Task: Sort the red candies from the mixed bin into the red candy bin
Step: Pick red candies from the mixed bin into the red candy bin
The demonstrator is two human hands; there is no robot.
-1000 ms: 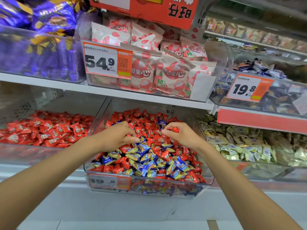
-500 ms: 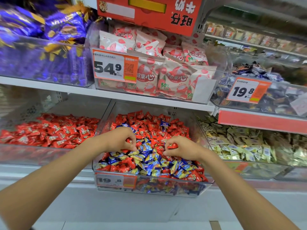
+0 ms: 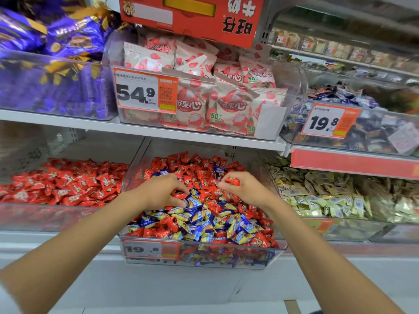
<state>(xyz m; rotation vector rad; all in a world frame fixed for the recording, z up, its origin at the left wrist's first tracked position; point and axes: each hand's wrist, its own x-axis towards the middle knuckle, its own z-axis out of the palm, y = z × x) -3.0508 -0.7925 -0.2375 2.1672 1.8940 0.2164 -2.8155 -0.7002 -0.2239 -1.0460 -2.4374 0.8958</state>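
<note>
shop shelf (image 3: 95,123): the tag (image 3: 145,249) on the mixed bin (image 3: 226,257) reads 19.8, the upper tag (image 3: 136,91) 54.9. left hand (image 3: 158,193) and right hand (image 3: 246,189) each pinch a red candy (image 3: 233,181).

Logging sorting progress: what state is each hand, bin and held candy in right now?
left hand, fingers curled, grip unclear
right hand, pinching a red candy
red candy, lifted just above the heap
mixed bin, unsorted, partly full
red candy bin, partly full, all red
</note>
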